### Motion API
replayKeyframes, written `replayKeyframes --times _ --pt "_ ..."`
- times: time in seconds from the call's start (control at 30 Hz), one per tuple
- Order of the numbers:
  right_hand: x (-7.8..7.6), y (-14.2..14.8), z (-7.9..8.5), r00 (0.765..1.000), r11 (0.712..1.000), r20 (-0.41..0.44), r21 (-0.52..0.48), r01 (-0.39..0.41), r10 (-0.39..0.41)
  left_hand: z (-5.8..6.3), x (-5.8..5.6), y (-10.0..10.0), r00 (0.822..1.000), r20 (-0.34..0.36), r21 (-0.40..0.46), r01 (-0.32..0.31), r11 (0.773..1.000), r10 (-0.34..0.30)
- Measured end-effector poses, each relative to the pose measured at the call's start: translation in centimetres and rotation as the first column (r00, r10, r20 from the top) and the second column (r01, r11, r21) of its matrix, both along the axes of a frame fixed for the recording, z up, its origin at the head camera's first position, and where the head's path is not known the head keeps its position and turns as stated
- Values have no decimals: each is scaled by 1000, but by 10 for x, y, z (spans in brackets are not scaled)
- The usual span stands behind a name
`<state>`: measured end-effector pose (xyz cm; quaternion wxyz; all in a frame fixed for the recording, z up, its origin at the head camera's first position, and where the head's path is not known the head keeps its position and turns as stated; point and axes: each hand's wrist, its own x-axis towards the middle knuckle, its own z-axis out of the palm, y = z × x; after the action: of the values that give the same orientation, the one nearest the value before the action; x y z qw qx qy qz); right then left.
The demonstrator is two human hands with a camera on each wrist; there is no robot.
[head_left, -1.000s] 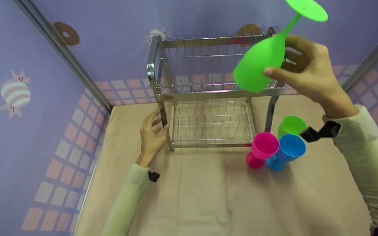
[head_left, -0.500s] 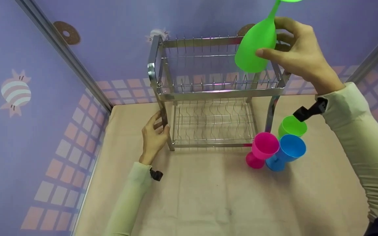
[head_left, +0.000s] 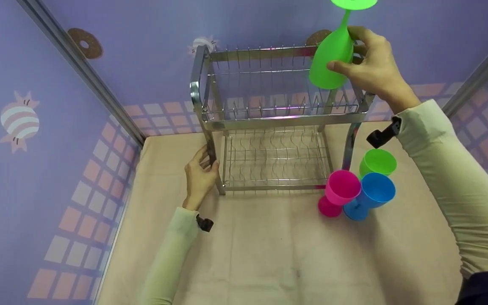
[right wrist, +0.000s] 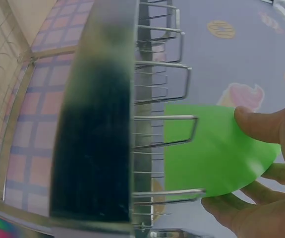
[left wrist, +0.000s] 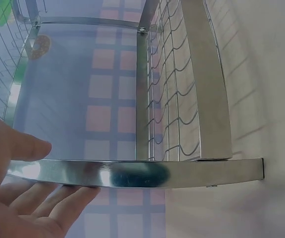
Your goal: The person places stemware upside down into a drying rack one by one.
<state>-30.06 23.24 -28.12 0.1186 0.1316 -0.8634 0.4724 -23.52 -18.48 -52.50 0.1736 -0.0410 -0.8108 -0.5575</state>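
My right hand (head_left: pixel 373 63) grips the bowl of a green plastic goblet (head_left: pixel 331 59), turned upside down with its foot uppermost. The goblet is over the right part of the upper tier of a two-tier metal dish rack (head_left: pixel 286 122). In the right wrist view the goblet's rim (right wrist: pixel 168 148) lies right behind the upright wire loops (right wrist: pixel 189 119) of that tier. My left hand (head_left: pixel 201 178) holds the rack's left front leg (left wrist: pixel 132 173), thumb on one side and fingers on the other.
A pink goblet (head_left: pixel 342 188), a blue goblet (head_left: pixel 377 189) and another green goblet (head_left: pixel 378 163) stand upright together by the rack's right front leg. Beige cloth (head_left: pixel 261 245) covers the table. Patterned purple walls (head_left: pixel 155 63) close in behind and at the sides.
My right hand has carried the inverted green goblet leftward and turned it more upright over the rack's upper tier. The left hand has stayed at the rack's leg, shifting only slightly.
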Motion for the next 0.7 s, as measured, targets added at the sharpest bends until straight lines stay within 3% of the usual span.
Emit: replayKeyframes --times 0.2,0.7 --pt "-7 -5 -8 1000 1000 24 14 20 -20 -2 -2 -3 999 34 10 -36 999 36" --pt "-21 -19 -18 989 984 34 111 141 -145 -8 -4 -2 998 -5 -40 -69 997 69"
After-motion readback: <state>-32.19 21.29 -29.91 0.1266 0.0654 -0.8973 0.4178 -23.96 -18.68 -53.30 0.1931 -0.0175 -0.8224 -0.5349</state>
